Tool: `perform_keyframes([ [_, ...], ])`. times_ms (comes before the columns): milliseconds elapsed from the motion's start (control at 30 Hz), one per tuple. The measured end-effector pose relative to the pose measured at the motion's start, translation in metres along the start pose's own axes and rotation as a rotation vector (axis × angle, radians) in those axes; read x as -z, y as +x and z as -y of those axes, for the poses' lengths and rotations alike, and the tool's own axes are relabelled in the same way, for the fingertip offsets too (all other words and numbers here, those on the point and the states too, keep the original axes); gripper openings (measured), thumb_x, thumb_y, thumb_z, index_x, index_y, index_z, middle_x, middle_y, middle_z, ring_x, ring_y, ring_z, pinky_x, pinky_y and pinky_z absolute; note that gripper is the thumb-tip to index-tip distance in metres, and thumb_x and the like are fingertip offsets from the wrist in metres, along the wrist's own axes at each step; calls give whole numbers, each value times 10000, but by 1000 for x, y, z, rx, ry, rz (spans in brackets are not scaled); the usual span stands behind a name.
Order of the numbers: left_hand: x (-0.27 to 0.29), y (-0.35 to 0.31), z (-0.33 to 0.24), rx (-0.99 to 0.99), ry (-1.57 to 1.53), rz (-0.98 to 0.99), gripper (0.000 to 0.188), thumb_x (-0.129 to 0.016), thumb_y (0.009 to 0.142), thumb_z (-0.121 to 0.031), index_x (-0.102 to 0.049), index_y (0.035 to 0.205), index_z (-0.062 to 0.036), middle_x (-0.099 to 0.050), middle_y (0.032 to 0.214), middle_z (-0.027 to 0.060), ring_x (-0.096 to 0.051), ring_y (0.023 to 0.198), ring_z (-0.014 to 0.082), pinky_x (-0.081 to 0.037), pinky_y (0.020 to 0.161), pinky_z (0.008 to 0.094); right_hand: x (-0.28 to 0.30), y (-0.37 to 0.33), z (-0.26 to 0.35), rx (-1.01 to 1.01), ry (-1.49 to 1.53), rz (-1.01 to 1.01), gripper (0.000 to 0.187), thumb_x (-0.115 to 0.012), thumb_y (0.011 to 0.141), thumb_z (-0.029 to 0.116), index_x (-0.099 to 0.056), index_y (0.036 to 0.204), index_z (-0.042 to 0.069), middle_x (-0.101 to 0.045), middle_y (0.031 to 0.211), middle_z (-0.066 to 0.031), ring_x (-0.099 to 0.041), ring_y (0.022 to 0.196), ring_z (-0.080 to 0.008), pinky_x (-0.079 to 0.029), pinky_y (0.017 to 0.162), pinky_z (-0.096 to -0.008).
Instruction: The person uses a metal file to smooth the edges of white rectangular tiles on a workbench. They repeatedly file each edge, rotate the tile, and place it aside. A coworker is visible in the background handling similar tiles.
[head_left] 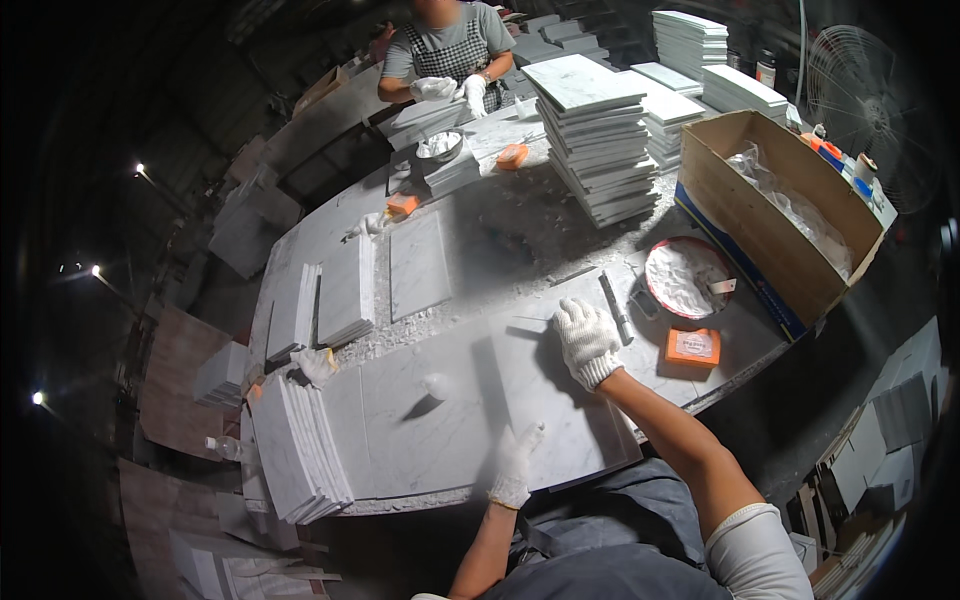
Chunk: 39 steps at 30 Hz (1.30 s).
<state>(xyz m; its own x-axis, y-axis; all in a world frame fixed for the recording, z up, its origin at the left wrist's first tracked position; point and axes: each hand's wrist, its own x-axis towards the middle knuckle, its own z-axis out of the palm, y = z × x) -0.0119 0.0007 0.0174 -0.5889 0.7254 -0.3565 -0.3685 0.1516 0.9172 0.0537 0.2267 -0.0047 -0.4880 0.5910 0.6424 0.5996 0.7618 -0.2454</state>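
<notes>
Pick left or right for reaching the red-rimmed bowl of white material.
Right, probably. The right hand is clearly nearer the bowl. The left hand is farther left and closer to the body. Caveat: the right may be holding something thin; can't tell.

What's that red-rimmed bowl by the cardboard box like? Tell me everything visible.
The bowl is round and red-rimmed, holding a lumpy white substance, paste or powder, I can't tell. A pale flat tool rests in it, at the right. It stands upright on the worktable, left of the open cardboard box and beyond the orange block. The gloved right hand is to its left, not touching.
</notes>
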Motion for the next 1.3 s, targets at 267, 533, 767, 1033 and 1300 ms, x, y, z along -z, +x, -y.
perform_keyframes([
  [267,2,1,1,-13,62,1,303,-716,951,-123,-584,1168,42,-664,1079,87,-648,972,145,-545,880,291,-2,-1,4,-4,-29,63,216,-620,872,177,-662,1053,68,-677,1225,-129,-644,1137,-329,-528,903,-449],
  [533,3,1,1,23,54,34,349,-693,971,-160,-575,1241,27,-645,1089,66,-610,971,133,-517,878,291,37,-34,25,142,33,-34,231,-605,913,197,-661,1099,73,-690,1196,-114,-666,1055,-309,-546,841,-456],
  [767,6,4,2,-41,201,31,377,-697,971,-189,-570,1251,30,-636,1081,54,-594,939,116,-506,856,274,56,-42,40,70,167,-28,209,-635,827,118,-644,1033,87,-676,1151,-120,-660,1054,-305,-549,844,-425],
  [1033,3,2,-2,20,162,-19,311,-715,958,-115,-594,1168,79,-672,1074,91,-638,921,141,-539,846,280,20,-13,26,50,145,-53,212,-680,857,165,-658,1055,91,-687,1174,-112,-662,1065,-313,-538,861,-449],
  [1300,1,2,-5,41,153,-27,310,-711,959,-97,-582,1183,75,-681,1101,100,-658,973,150,-541,894,280,-32,22,-4,-60,88,-12,194,-627,894,181,-643,1064,87,-667,1241,-113,-636,1123,-328,-512,921,-471],
])
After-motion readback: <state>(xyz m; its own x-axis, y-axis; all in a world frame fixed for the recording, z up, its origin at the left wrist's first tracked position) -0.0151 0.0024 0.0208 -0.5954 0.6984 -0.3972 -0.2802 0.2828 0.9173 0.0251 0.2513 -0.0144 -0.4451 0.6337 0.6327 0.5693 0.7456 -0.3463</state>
